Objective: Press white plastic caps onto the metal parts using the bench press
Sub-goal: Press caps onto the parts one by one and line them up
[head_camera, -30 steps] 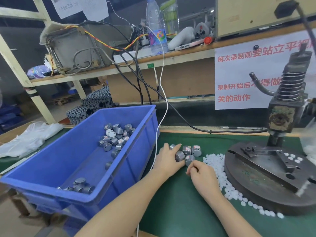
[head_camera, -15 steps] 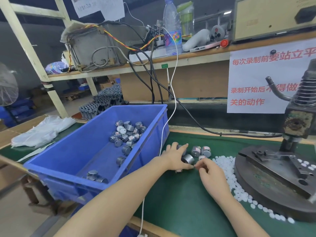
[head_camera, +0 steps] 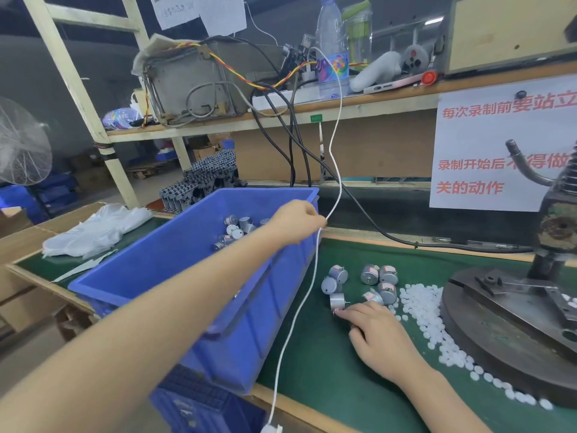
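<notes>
Several silver cylindrical metal parts lie on the green mat, next to a heap of small white plastic caps. The bench press stands at the right on a round iron base. My right hand rests on the mat, its fingertips touching the lower edge of one upright metal part; whether they pinch anything is hidden. My left hand is raised over the right rim of the blue bin, fingers closed at a kink in the white cable.
More metal parts lie in the bin. Black cables run across the back of the mat. A shelf above holds a bottle, a metal box and tools. White plastic bags lie at the left. The press lever curves up at the right.
My left hand has left the metal parts on the mat and risen to the bin's right rim at the white cable. My right hand stays by the parts.
</notes>
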